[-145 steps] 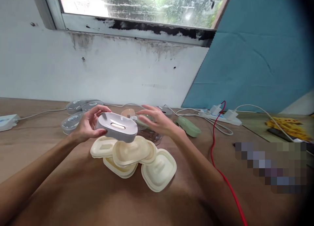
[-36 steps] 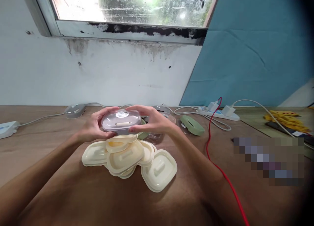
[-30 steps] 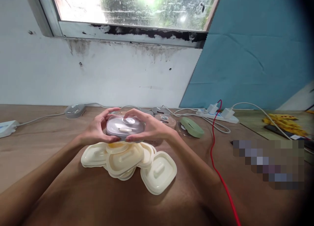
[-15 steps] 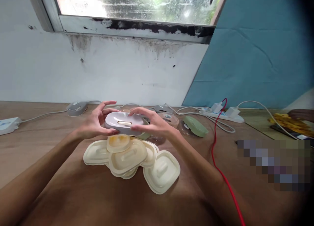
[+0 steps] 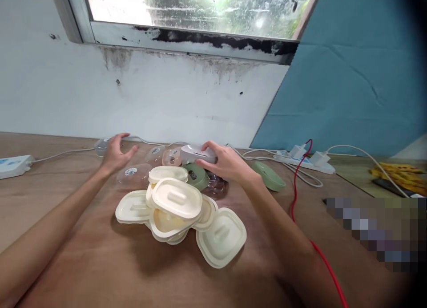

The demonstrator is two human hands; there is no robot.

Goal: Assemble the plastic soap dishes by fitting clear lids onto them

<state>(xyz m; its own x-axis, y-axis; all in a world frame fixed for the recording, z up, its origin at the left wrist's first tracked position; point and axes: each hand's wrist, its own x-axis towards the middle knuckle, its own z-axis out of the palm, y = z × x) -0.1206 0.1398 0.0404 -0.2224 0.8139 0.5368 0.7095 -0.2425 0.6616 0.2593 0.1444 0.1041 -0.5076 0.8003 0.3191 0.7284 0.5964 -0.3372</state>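
Note:
My right hand is closed on a grey oval case and holds it low over the table's far side, above a green case. My left hand reaches out to the far left with its fingers spread, holding nothing, just in front of another grey case on a cable. A clear lid with a round sticker lies under the left wrist. In front of both hands sits a heap of several cream lids.
Two more clear lids lie behind the heap. A green case rests to the right. A red cable runs down the brown table. White chargers on a power strip sit by the blue board. A white box lies far left.
Both hands held the grey case above the cream heap. Now my left hand has let go and moved far left, while my right hand carried the case back and to the right.

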